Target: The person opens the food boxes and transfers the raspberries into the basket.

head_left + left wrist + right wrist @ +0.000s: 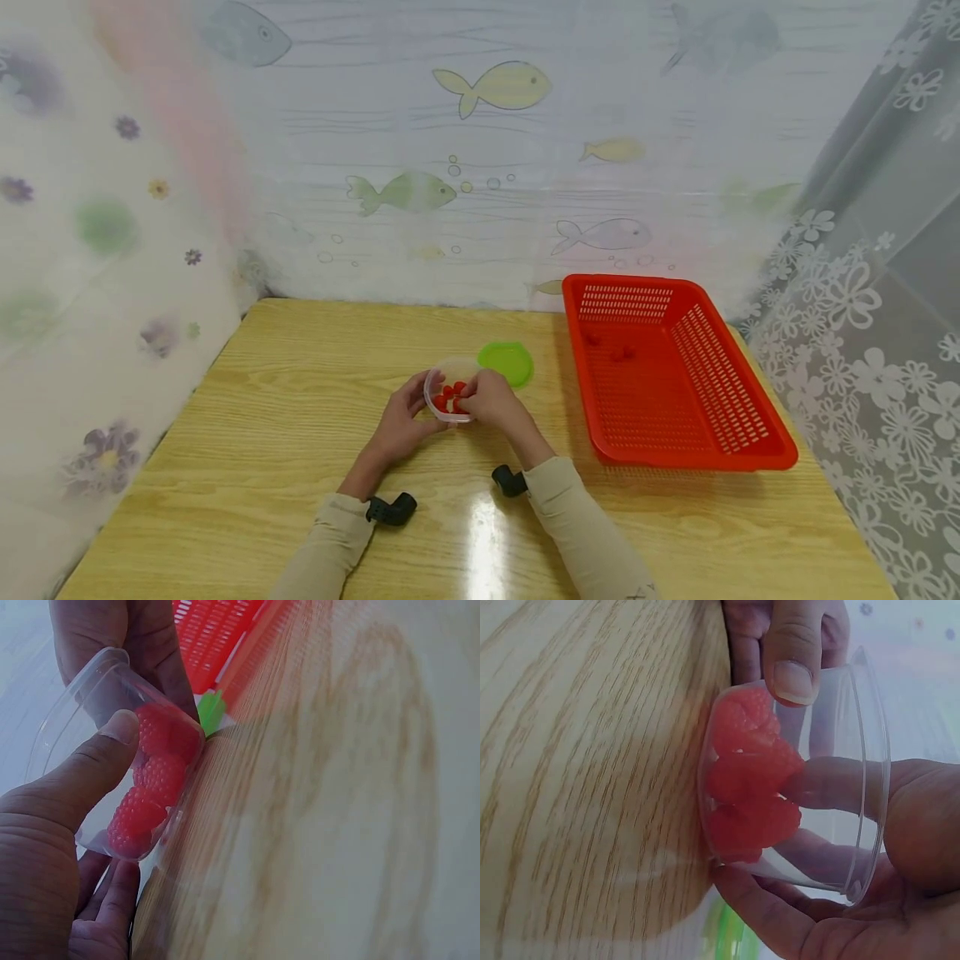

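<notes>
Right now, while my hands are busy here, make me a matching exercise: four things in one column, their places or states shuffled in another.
Column one
1. Clear plastic container
2. Green lid
3. Red perforated basket
4. Right hand

Column two
A. Farthest right of the four in the head view
B. Has a digit inside, at the raspberries
C. Gripped by the left hand
D. Lies on the wooden table, uncovering nothing held

Pairs: 1-C, 2-D, 3-A, 4-B
</notes>
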Tool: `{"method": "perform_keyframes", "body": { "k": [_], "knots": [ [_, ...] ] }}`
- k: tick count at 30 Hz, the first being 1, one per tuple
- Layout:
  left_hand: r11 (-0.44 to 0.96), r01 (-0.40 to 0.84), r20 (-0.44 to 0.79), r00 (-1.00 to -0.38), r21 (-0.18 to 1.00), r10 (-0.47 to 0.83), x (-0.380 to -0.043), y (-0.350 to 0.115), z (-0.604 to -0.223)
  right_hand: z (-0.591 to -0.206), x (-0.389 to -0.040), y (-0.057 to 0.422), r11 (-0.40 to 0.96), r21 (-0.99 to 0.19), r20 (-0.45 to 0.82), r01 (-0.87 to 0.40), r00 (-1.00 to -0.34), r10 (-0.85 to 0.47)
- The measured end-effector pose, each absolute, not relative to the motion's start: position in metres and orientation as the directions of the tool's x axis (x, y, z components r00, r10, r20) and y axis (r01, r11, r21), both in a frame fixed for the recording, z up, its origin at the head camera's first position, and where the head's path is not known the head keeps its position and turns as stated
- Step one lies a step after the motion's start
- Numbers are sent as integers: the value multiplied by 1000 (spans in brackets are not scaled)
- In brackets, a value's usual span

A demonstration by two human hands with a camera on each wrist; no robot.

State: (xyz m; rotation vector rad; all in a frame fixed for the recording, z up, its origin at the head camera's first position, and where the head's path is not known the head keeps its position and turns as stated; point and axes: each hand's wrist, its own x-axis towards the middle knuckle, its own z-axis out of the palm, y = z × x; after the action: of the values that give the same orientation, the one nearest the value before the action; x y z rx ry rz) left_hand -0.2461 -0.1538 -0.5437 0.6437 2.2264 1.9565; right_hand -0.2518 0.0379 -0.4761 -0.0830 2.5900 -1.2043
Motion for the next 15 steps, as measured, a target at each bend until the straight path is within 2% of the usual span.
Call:
{"method": "perform_keyframes", "body": {
  "k": [9, 15],
  "knots": [
    [84, 246, 197, -903, 966, 383, -246, -154, -545, -476, -251, 37, 664, -746, -199, 46, -967, -156],
    [70, 237, 193, -902, 969, 386, -247, -154, -544, -479, -246, 37, 598, -801, -161, 30, -973, -166]
  ]
}}
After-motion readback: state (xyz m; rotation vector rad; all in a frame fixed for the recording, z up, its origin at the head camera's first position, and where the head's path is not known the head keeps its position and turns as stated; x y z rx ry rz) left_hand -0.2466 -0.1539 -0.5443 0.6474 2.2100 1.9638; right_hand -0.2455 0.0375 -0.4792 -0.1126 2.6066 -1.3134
